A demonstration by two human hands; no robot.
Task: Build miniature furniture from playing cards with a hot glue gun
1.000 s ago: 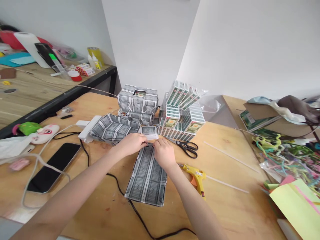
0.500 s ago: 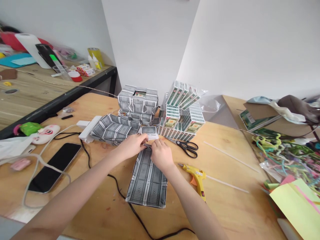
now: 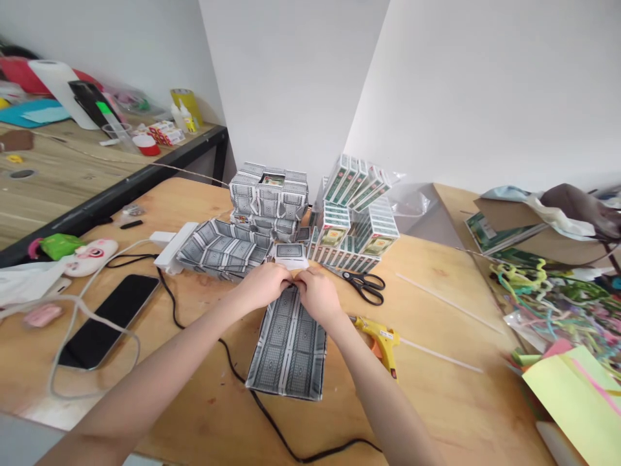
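A long, shallow tray made of grey-patterned playing cards (image 3: pixel 289 349) lies on the table in front of me. My left hand (image 3: pixel 272 283) and my right hand (image 3: pixel 317 294) meet at its far end, fingers closed in a pinch on the edge there. The fingers hide most of that end. Just beyond them lies a small stack of playing cards (image 3: pixel 290 252), back side up. A wider card tray (image 3: pixel 226 249) stands to the left, with a larger box built from cards (image 3: pixel 269 194) behind it.
Boxed card decks (image 3: pixel 359 213) are piled at the back. Black-handled scissors (image 3: pixel 363 285) and a yellow glue gun (image 3: pixel 381 340) lie right of my hands, near glue sticks (image 3: pixel 446 301). A phone (image 3: pixel 109 323), a white cable and a black cord (image 3: pixel 272 417) lie on the left and front.
Both hands have shifted slightly at the tray's far end, the fingertips now closer together. The right hand has turned a little, and the small card stack shows more fully.
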